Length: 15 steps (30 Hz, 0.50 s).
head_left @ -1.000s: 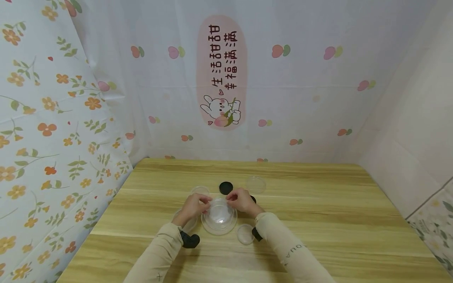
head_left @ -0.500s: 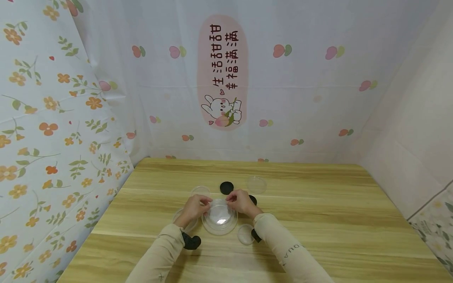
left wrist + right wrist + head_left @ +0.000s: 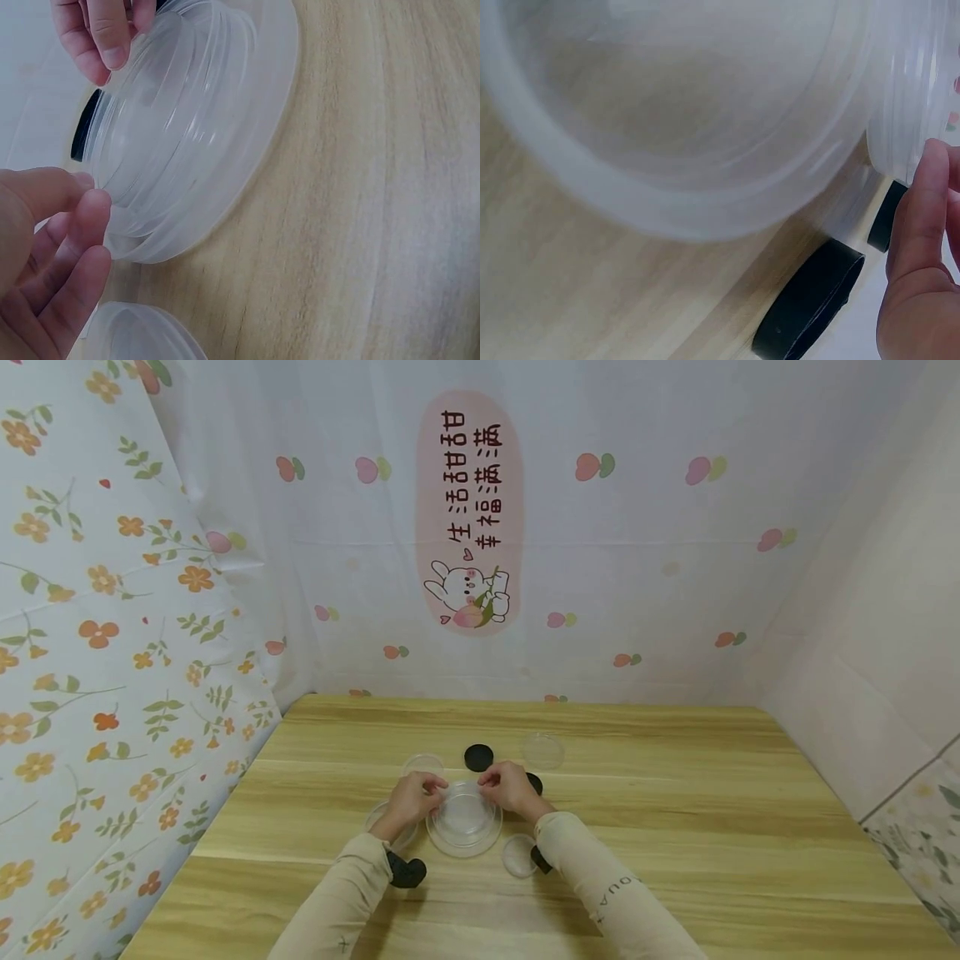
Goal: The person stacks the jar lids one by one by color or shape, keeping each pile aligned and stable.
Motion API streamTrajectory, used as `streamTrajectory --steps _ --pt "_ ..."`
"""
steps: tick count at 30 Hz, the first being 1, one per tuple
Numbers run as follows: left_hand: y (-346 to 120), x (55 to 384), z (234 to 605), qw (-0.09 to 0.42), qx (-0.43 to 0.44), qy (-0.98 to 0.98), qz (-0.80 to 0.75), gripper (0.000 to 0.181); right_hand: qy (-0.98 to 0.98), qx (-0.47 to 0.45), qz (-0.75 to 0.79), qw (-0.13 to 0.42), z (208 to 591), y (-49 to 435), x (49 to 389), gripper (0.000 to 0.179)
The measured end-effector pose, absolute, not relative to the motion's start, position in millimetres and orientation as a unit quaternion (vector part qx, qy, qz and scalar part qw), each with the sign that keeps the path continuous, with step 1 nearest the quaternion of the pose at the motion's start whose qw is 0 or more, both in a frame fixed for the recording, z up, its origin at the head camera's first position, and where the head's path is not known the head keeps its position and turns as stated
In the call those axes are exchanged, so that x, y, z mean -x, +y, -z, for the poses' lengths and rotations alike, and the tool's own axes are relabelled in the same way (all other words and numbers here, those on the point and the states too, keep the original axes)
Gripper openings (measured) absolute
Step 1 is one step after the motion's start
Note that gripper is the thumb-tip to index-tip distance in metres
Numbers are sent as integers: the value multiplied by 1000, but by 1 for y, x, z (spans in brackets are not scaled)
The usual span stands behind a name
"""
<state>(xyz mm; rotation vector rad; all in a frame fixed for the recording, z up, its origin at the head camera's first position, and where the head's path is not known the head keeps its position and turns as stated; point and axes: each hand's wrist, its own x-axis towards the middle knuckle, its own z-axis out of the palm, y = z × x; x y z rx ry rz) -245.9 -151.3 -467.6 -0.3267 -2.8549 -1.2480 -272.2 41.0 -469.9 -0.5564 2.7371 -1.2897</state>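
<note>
In the head view, a stack of clear round petri dishes [image 3: 465, 839] of different sizes stands at the middle of the table. My left hand [image 3: 408, 799] pinches the rim of the top petri dish [image 3: 146, 124] at its left side, between thumb and index finger. At the opposite side, my right hand [image 3: 512, 787] pinches the same rim with its fingertips. The left wrist view shows several clear rims layered one above another, with the widest dish [image 3: 259, 150] lowest. From the right wrist, my right fingers [image 3: 919, 225] appear against the edge of the stack.
Around the stack lie a black round disc [image 3: 478, 758], a second black disc [image 3: 535, 783] partly behind my right hand, and clear dishes at back right [image 3: 543, 750], back left [image 3: 423, 763] and front right [image 3: 519, 857]. Another clear dish [image 3: 405, 838] is partly hidden by my left wrist.
Both hands stay at the stack with almost no movement. The bright reflection on the top dish has faded, and the head view has shifted slightly.
</note>
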Motion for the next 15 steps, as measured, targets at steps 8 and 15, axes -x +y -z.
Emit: streamTrajectory --steps 8,15 --pt "-151 246 464 -1 103 -905 412 12 892 190 410 20 471 43 273 5" --pt "-160 246 456 3 104 -904 415 14 882 192 428 41 468 45 272 5"
